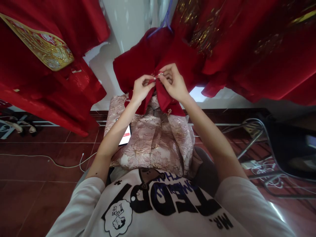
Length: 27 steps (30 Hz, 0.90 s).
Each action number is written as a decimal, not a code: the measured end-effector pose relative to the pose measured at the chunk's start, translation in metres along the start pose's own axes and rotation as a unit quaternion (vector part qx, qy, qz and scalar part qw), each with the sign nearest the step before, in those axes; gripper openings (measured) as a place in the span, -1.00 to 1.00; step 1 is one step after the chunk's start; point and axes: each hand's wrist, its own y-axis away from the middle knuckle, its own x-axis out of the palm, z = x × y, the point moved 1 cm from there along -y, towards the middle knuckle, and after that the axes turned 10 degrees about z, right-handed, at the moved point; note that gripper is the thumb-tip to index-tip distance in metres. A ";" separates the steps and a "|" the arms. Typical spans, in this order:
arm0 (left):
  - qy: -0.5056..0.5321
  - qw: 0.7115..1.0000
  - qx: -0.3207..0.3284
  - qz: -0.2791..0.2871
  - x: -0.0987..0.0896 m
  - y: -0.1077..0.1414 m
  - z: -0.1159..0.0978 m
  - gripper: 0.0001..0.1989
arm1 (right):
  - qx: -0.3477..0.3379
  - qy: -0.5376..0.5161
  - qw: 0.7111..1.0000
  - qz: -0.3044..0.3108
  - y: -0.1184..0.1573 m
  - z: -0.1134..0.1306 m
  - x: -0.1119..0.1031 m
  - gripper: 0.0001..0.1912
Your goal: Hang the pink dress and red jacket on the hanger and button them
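One beaded trim (157,76) of a red jacket (133,65) is pinched by left hand (141,88) and right hand (175,83), upper centre. Patterned cloth (148,140) is seen below.

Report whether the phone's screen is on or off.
On: the phone's screen shows bright white with a red bar; the left forearm hides part of it.

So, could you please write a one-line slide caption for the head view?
Left hand and right hand pinch the beaded front of a red garment, above shiny pink patterned fabric.
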 end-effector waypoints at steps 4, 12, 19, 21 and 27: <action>-0.066 0.997 0.024 0.014 -0.003 0.005 -0.023 -0.83 | 0.002 0.015 1.000 0.002 0.002 0.006 -0.006 -0.52; -0.147 0.982 0.069 0.100 -0.017 0.009 -0.045 -0.83 | -0.007 0.025 0.999 -0.018 0.005 0.010 -0.007 -0.53; -0.136 0.982 0.055 0.119 -0.026 -0.012 -0.045 -0.84 | -0.001 0.002 1.000 -0.006 0.005 0.010 -0.010 -0.46; -0.136 0.982 0.057 0.119 -0.025 -0.015 -0.044 -0.84 | 0.004 -0.001 1.000 -0.004 0.004 0.009 -0.010 -0.44; -0.173 0.974 0.069 0.132 -0.022 -0.016 -0.044 -0.83 | 0.008 -0.012 1.000 -0.010 0.002 0.007 -0.011 -0.48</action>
